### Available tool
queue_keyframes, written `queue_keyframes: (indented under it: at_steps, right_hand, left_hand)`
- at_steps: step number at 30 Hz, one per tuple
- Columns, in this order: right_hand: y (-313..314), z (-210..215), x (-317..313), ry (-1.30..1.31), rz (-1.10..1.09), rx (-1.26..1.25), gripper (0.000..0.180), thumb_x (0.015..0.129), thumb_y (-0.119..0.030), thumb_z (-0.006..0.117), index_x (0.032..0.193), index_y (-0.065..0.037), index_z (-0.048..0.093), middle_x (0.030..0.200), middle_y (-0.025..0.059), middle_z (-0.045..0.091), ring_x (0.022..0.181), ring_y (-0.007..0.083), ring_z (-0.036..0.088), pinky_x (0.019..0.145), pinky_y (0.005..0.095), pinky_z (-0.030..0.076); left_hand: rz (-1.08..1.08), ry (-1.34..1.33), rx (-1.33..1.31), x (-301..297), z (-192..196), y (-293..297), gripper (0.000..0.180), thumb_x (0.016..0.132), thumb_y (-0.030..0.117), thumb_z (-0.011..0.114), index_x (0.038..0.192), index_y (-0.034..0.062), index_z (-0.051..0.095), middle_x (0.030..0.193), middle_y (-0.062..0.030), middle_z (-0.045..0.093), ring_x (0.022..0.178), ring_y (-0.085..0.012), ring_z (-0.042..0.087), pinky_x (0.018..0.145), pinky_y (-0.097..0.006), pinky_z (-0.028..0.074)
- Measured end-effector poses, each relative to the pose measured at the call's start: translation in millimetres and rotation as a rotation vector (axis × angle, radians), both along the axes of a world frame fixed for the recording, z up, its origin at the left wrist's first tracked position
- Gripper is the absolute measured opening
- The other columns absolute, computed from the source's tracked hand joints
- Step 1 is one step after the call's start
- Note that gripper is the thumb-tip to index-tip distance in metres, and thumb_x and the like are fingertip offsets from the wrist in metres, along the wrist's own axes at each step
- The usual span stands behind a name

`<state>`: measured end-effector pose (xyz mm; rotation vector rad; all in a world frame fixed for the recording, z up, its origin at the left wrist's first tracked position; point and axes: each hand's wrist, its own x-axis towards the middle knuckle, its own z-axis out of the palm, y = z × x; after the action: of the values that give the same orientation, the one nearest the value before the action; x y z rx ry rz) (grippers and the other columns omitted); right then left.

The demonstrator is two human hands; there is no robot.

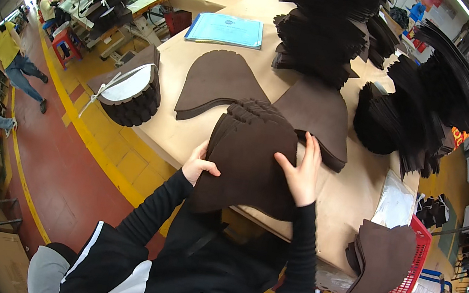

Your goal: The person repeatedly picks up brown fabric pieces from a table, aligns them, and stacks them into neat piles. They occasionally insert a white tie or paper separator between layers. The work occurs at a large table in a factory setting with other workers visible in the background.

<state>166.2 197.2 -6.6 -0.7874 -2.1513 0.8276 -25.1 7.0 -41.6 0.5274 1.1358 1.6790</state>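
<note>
Between my hands is a thick stack of dark brown cut pieces (pixel 253 161), bell-shaped with a notched far end, over the table's front edge. My left hand (pixel 200 165) grips its left edge, with the thumb on top and the other fingers partly hidden. On the right edge, my right hand (pixel 302 169) holds the stack, thumb resting on the top piece and fingers along the side. Just beyond lie two lower piles of similar brown pieces, a left pile (pixel 220 81) and a right pile (pixel 318 119).
Tall brown stacks (pixel 323 38) rise at the back right of the table (pixel 158 129). A bundle tied with white strips (pixel 128 85) sits left, a blue folder (pixel 226 30) behind. At right front, brown pieces rest on a red basket (pixel 409 276). People work or walk at left and far back.
</note>
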Motion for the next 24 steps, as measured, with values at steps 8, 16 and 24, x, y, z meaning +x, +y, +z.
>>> queue_keyframes:
  at_steps: [8, 16, 24]
  right_hand:
    - [-38.6, 36.0, 27.2, 0.478, 0.160, -0.053, 0.071, 0.066, -0.010, 0.083, 0.125, -0.004, 0.046, 0.110, 0.0136, 0.058, 0.103, 0.0268, 0.056, 0.093, 0.0331, 0.043]
    - [-37.6, -26.4, 15.0, 0.351, 0.158, -0.130, 0.068, 0.070, 0.008, 0.073, 0.128, -0.006, 0.039, 0.115, 0.0123, 0.051, 0.102, 0.0229, 0.054, 0.092, 0.0316, 0.043]
    - [-38.9, -38.7, 9.7, 0.409, 0.276, -0.009, 0.037, 0.077, -0.001, 0.067, 0.110, -0.005, 0.051, 0.095, 0.0152, 0.062, 0.084, 0.0267, 0.060, 0.077, 0.0336, 0.048]
  left_hand:
    - [0.028, 0.704, 0.286, 3.4, 85.8, -24.2, 0.075, 0.062, -0.003, 0.079, 0.130, 0.0026, 0.047, 0.130, -0.0139, 0.052, 0.124, -0.0234, 0.049, 0.108, -0.037, 0.035]
    - [0.205, 0.781, 0.373, -2.6, -15.3, -2.3, 0.056, 0.078, -0.005, 0.068, 0.126, 0.0045, 0.041, 0.112, -0.0143, 0.056, 0.104, -0.0239, 0.057, 0.094, -0.034, 0.044]
    - [0.141, 0.954, 0.469, -25.9, -10.8, -17.9, 0.039, 0.075, 0.010, 0.073, 0.110, 0.0028, 0.057, 0.104, -0.0140, 0.062, 0.096, -0.0261, 0.062, 0.087, -0.034, 0.047]
